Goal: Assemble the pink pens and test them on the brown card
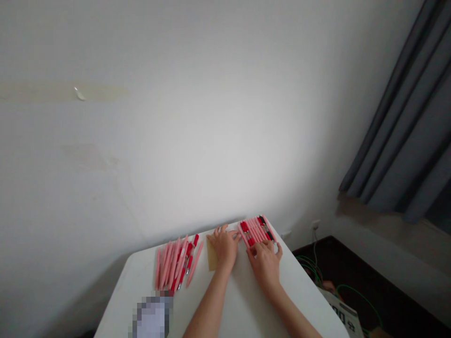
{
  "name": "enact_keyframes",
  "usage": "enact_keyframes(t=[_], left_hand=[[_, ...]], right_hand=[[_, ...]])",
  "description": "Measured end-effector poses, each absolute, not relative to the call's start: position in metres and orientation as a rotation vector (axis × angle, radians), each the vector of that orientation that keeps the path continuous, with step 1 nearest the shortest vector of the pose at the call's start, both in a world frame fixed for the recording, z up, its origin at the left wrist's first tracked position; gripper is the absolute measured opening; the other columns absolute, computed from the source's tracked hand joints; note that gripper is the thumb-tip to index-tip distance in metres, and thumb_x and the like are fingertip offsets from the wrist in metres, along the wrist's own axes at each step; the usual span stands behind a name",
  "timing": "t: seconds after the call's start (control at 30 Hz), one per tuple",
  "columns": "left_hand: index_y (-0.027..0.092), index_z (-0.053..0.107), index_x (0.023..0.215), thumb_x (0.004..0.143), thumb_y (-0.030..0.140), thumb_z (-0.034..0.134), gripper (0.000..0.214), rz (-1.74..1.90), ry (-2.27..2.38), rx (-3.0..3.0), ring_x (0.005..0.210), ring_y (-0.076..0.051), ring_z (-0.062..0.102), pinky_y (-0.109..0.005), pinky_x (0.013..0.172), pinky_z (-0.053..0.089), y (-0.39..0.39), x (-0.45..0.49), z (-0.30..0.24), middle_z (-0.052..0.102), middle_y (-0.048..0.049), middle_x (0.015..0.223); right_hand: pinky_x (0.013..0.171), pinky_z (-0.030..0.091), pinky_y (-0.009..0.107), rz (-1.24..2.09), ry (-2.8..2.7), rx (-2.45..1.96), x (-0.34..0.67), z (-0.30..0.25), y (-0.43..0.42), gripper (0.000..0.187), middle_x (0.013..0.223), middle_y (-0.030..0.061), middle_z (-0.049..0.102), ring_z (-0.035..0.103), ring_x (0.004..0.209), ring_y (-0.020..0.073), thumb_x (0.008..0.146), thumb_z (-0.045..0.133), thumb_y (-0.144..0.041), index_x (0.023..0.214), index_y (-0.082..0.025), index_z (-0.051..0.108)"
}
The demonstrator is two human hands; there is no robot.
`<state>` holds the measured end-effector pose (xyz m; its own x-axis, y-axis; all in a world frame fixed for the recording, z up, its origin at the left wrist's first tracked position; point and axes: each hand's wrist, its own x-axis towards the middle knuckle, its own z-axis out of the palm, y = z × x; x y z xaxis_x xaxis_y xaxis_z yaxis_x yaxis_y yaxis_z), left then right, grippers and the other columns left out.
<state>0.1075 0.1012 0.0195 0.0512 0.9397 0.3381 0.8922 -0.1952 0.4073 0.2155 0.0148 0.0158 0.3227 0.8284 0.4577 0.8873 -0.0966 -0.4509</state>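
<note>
On the right of the white table [229, 305], pink pens [256, 230] lie side by side in a row, with red and black pens among them. My right hand [266, 263] rests at the near ends of this row, its bent fingers spread across them. Beside the row's left edge is my left hand [224, 246], fingers apart and thumb reaching toward the leftmost pen. Partly under that hand lies a flat tan piece [212, 257], perhaps card or paper. A looser pile of pink pens [172, 263], mixed with red ones, lies to the left.
A pale wall [211, 141] rises right behind the table. Near the table's front left is a pixelated object [151, 317]. On the dark floor to the right are green cables [359, 293] and a printed box or bag [343, 312]. A grey curtain [398, 141] hangs at right.
</note>
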Motion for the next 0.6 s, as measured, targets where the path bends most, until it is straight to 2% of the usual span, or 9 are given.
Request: enact_keyframes(t=[0.27, 0.6], left_hand=[[0.040, 0.070, 0.093, 0.076, 0.036, 0.064, 0.018, 0.901, 1.926, 2.178, 0.124, -0.032, 0.041, -0.075, 0.102, 0.011, 0.103, 0.115, 0.006, 0.059, -0.0014, 0.126], [0.037, 0.070, 0.096, 0.077, 0.037, 0.062, 0.021, 0.843, 1.902, 2.185, 0.125, -0.033, 0.038, -0.074, 0.103, 0.007, 0.101, 0.113, 0.010, 0.056, -0.0042, 0.129]], right_hand=[[0.104, 0.013, 0.051, -0.191, -1.534, -1.980, 0.215, 0.012, 0.015, 0.018, 0.081, 0.0058, 0.069, 0.054, 0.099, 0.0251, 0.087, 0.052, -0.026, 0.075, -0.020, 0.063], [0.104, 0.012, 0.053, -0.179, -1.536, -1.958, 0.216, 0.007, 0.016, 0.014, 0.079, 0.0049, 0.070, 0.055, 0.097, 0.0248, 0.086, 0.054, -0.025, 0.076, -0.021, 0.063]])
